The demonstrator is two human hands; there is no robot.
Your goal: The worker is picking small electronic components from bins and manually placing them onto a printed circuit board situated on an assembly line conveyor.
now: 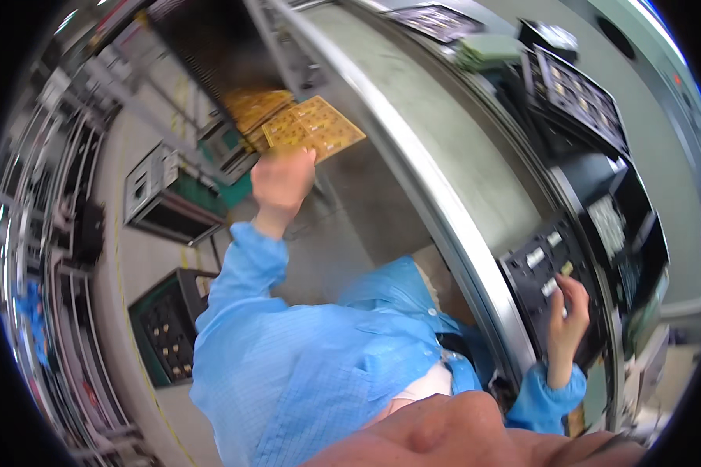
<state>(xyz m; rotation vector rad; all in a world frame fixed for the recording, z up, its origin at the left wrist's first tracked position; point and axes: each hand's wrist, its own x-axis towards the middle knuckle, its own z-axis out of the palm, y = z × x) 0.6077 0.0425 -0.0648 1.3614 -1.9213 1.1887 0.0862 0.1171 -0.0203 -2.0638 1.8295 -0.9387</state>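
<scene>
My left hand (283,180) is stretched out to the left and grips a yellow circuit board panel (319,126) by its near edge. The panel sits just in front of an upright dark rack (210,47), where more yellow boards (255,107) show. On the right, my right hand (570,321) reaches over a black tray (526,300) holding several small pale parts. Its thumb and forefinger are curled close together at a small white part (550,286). Motion blurs the left hand, so its separate fingers are hard to make out.
A long metal rail (413,148) edges the grey conveyor bench. Black trays of parts (576,97), a green bundle (487,51) and a bin with clear bags (606,226) line its far side. Dark cases (171,191) stand on the floor at left, beside shelving (47,241).
</scene>
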